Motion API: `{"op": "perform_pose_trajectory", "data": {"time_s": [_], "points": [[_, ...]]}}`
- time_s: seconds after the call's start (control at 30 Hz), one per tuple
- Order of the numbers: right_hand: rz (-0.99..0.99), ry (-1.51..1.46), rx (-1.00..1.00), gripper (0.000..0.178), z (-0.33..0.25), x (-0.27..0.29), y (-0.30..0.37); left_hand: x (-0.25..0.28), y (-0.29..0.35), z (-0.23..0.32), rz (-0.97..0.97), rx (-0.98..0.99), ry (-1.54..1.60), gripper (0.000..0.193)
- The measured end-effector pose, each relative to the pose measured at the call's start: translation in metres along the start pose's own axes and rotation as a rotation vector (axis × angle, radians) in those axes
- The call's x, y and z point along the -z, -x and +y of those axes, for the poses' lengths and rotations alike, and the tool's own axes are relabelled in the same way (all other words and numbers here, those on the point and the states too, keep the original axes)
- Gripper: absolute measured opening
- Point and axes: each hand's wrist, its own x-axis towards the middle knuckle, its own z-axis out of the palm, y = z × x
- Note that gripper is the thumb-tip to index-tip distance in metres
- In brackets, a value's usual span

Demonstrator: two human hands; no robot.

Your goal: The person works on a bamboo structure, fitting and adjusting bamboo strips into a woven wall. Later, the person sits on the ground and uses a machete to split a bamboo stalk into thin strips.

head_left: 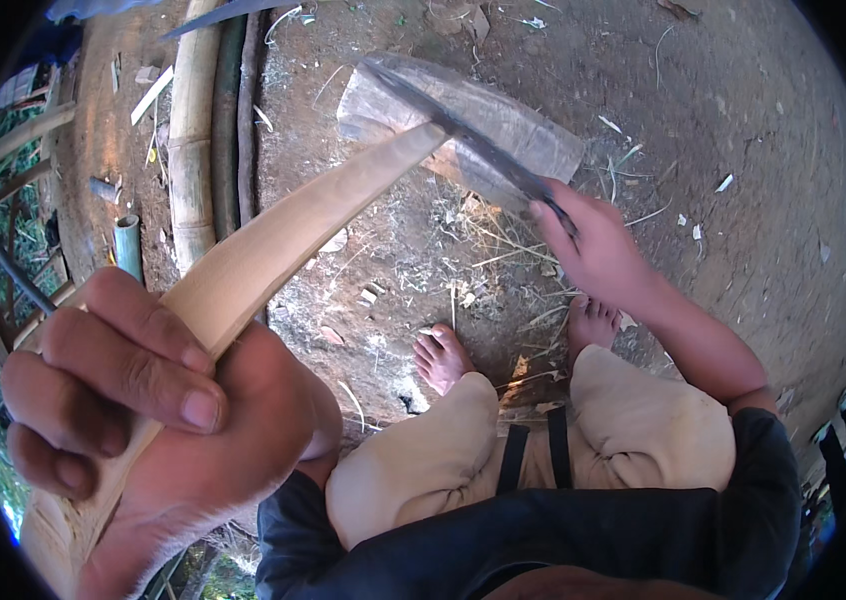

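Observation:
My left hand (143,390), large in the lower left, is closed around a long, curved piece of pale wood (273,240). The wood's smooth length slants up and away to the right, narrowing to a blunt tip; its rougher lower end runs past my palm. My right hand (593,240) grips a long, dark blade like a machete (483,150), whose handle is mostly hidden by my fingers. The blade points up to the left and meets or overlaps the wood's tip; I cannot tell whether they touch. Beneath both lies a flat, worn wooden slab (513,110) on the dirt floor.
Bamboo and dark poles (193,150) lie along the left. Beyond them stands a cut bamboo tube (128,245), near a slatted wooden structure (3,220). Shavings and straw litter the dirt floor (743,130). My bare feet (441,358) are just below the slab.

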Motion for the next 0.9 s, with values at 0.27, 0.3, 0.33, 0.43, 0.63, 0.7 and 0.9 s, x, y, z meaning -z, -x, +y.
{"op": "perform_pose_trajectory", "data": {"time_s": [0.27, 0.3, 0.33, 0.43, 0.63, 0.7, 0.9], "points": [[0.105, -0.001, 0.231, 0.032, -0.016, 0.001, 0.007, 0.004, 0.003, -0.005, 0.206, -0.074, -0.097, 0.075], [0.050, 0.042, 0.157, 0.031, -0.005, -0.002, 0.004, 0.003, 0.004, -0.004, 0.207, -0.067, -0.101, 0.075], [-0.008, 0.089, 0.088, 0.031, -0.001, -0.001, -0.001, 0.002, 0.004, -0.005, 0.213, -0.065, -0.107, 0.076], [-0.110, 0.013, -0.056, 0.030, -0.010, 0.014, -0.007, 0.003, 0.009, 0.000, 0.197, -0.030, -0.024, 0.076], [-0.091, 0.014, -0.113, 0.030, 0.002, 0.001, -0.002, 0.006, 0.010, -0.001, 0.192, -0.053, 0.005, 0.076], [-0.011, 0.078, 0.086, 0.031, -0.005, 0.005, -0.004, 0.004, 0.010, -0.001, 0.246, -0.058, -0.060, 0.077], [0.049, 0.071, 0.167, 0.033, -0.003, -0.004, 0.012, -0.005, 0.014, -0.002, 0.366, -0.074, -0.166, 0.076]]}}
